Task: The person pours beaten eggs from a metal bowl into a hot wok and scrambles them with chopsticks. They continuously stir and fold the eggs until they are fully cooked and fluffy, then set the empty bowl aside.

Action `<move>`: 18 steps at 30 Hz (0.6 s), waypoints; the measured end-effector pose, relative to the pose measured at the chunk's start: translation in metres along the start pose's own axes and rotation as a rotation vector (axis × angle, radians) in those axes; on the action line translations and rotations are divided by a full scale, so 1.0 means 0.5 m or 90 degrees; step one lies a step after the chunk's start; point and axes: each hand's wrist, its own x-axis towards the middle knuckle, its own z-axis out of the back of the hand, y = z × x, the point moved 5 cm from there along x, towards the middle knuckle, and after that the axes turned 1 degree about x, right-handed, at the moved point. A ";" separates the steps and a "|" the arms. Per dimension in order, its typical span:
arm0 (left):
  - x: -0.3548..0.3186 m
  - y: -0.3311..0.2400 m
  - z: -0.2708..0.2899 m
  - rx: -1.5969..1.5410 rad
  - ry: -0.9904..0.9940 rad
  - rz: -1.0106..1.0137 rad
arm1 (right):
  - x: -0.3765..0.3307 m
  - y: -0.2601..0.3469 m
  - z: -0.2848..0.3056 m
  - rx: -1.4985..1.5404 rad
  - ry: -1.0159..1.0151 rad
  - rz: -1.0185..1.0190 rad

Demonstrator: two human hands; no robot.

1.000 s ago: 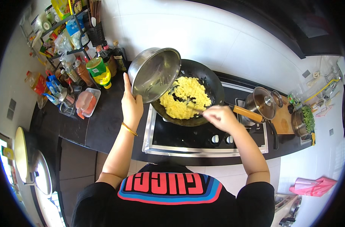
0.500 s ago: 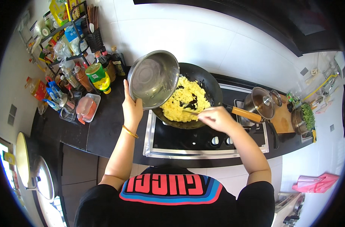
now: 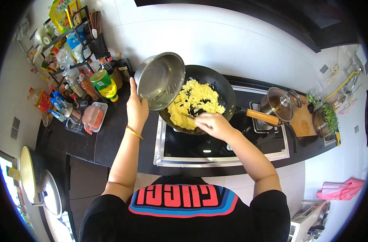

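My left hand [image 3: 136, 108] grips the rim of a shiny steel bowl [image 3: 160, 82], tilted on its side over the left edge of a dark wok [image 3: 227, 86]. Its visible inside holds no food, only a wet-looking film. Yellow scrambled eggs [image 3: 200, 97] lie in loose curds across the wok. My right hand [image 3: 214, 124] is closed on a thin utensil [image 3: 189, 116] whose end is in the eggs at the wok's near left side; its exact kind is too blurred to tell. The wok's wooden handle [image 3: 262, 117] points right, with neither hand on it.
The wok sits on a black gas hob [image 3: 180, 147]. To its right stand a lidded pot [image 3: 274, 105], a wooden board [image 3: 305, 121] and a pot of green vegetables [image 3: 330, 117]. Bottles [image 3: 105, 82], a crowded rack [image 3: 73, 38] and a red-filled plastic container [image 3: 94, 117] line the left counter.
My right hand has moved left with the utensil, pushing eggs toward the wok's near left side. The bowl and my left hand have shifted slightly left.
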 end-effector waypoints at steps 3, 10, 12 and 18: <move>-0.001 -0.025 -0.005 0.053 0.006 -0.066 | 0.022 -0.084 0.017 -0.036 -0.120 -0.087; 0.032 -0.034 -0.014 0.081 0.021 -0.178 | -0.069 -0.039 0.210 0.269 -0.364 -0.190; 0.037 -0.040 -0.021 0.023 0.084 -0.087 | -0.081 -0.063 0.229 0.322 -0.442 -0.138; 0.044 -0.045 -0.033 -0.084 0.119 -0.061 | -0.110 -0.144 0.210 0.435 -0.477 -0.227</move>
